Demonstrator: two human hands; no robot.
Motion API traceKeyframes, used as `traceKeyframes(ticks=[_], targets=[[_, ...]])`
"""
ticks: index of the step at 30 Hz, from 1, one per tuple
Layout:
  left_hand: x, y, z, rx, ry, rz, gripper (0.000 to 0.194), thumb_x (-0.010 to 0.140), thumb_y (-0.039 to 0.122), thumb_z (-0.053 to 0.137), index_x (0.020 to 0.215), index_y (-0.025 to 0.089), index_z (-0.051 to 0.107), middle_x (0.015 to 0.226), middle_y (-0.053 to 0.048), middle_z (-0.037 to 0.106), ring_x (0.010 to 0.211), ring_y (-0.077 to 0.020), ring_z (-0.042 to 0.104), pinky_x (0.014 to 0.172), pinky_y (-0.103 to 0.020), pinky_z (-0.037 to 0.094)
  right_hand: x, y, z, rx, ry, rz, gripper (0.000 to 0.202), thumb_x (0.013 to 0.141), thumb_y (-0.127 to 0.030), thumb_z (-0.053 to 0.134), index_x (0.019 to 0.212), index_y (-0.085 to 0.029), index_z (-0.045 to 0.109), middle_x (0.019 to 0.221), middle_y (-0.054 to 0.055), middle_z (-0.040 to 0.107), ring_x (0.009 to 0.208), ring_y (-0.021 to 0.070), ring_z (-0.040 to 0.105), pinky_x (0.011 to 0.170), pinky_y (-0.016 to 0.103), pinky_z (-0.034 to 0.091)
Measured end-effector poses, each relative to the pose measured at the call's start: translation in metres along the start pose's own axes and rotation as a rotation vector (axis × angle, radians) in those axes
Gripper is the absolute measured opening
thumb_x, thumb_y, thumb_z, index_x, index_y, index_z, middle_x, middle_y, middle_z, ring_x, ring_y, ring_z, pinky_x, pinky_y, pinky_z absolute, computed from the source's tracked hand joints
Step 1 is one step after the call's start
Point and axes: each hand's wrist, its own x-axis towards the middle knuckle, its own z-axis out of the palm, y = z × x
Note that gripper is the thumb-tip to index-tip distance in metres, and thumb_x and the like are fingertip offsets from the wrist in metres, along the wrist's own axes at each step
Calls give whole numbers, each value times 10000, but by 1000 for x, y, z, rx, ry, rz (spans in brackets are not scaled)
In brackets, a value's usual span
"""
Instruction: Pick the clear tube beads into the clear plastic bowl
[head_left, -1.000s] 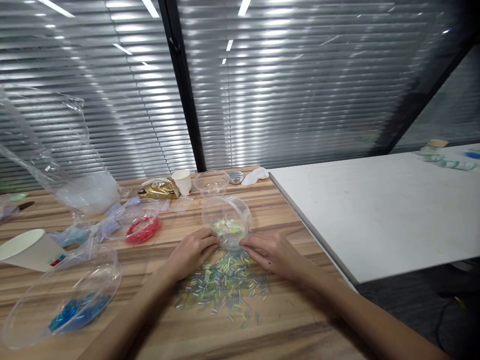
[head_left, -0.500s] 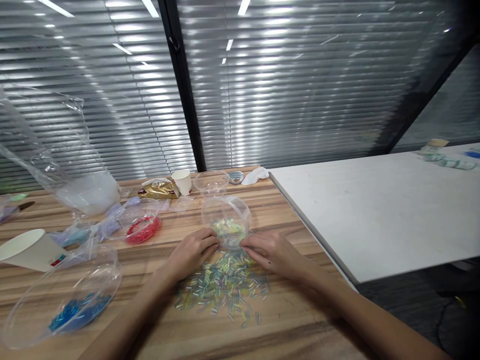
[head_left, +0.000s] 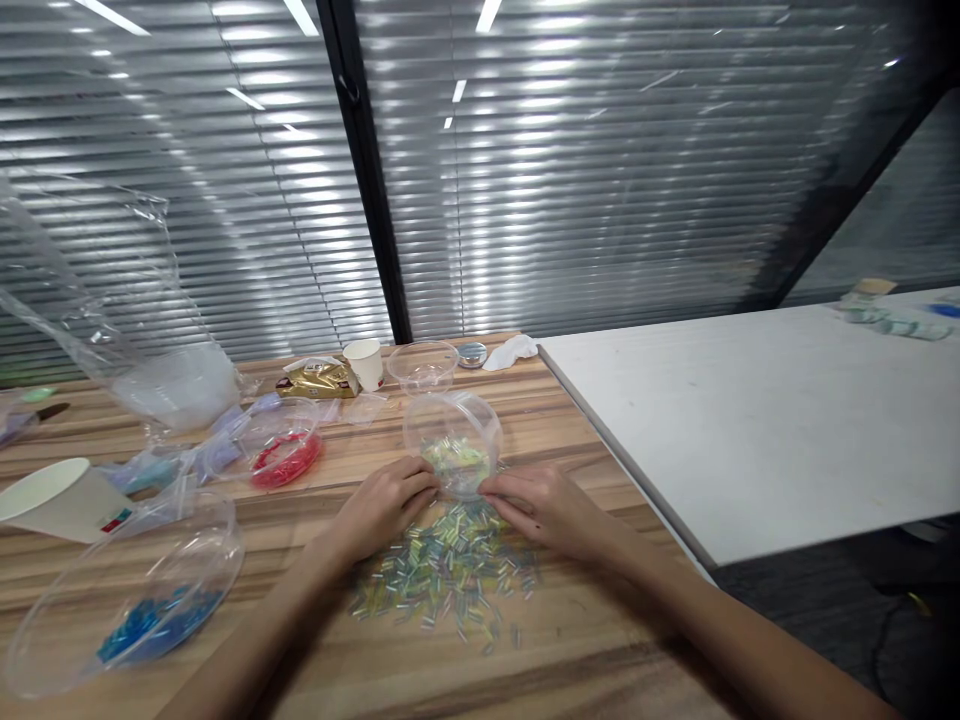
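Note:
A clear plastic bowl (head_left: 480, 420) lies tipped toward me on the wood-grain table, with yellow-green tube beads inside. More pale green and yellow beads (head_left: 450, 570) are spread in a loose pile in front of its rim. My left hand (head_left: 390, 505) has its fingers bent and pressed together at the bowl's near left rim. At the near right rim, my right hand (head_left: 551, 508) pinches with thumb and forefinger. Whether beads are between the fingers of either hand is too small to tell.
To the left are a bowl of blue beads (head_left: 161, 620), a bowl with red beads (head_left: 285, 460), a paper cup (head_left: 64, 500) and plastic bags. Behind stand a small cup (head_left: 364, 364), a gold packet (head_left: 316, 379) and a clear bowl (head_left: 424, 368). A white table (head_left: 720, 420) adjoins at right.

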Motion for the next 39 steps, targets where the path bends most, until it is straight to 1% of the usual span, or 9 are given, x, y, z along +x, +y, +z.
traceKeyframes(ticks=[5, 16, 21, 26, 39], targets=[[0, 0, 1, 7, 3, 6, 214, 930, 210, 424, 965, 176, 632, 939, -59, 613, 871, -158, 581, 774, -269, 477, -1, 0, 2, -18, 13, -2, 176, 922, -193, 454, 945, -178, 628, 735, 17, 651, 618, 130, 571, 581, 221, 376], [0, -1, 0, 34, 5, 13, 222, 932, 216, 419, 966, 179, 635, 919, -60, 615, 848, -158, 585, 761, -270, 479, 0, -1, 1, -3, 13, -13, 183, 921, -180, 448, 961, -174, 626, 772, 30, 670, 669, 139, 607, 621, 219, 415], [0, -1, 1, 35, 4, 18, 215, 928, 208, 423, 971, 175, 631, 922, -63, 616, 856, -161, 586, 761, -272, 481, -1, 0, 2, -29, 12, -8, 177, 913, -177, 456, 945, -182, 631, 743, 18, 664, 630, 133, 589, 597, 219, 404], [0, -3, 2, 31, 7, 21, 207, 924, 190, 428, 960, 169, 630, 918, -65, 618, 859, -163, 586, 763, -271, 481, 0, 0, 2, -20, -1, -12, 194, 919, -172, 439, 941, -181, 631, 751, 23, 663, 641, 131, 585, 606, 218, 406], [0, 0, 1, 22, 13, 20, 218, 929, 206, 421, 969, 171, 632, 921, -67, 620, 855, -162, 588, 762, -277, 487, 2, -1, 0, -37, 10, -15, 187, 917, -180, 448, 927, -176, 635, 746, 24, 663, 639, 136, 591, 596, 223, 405]])
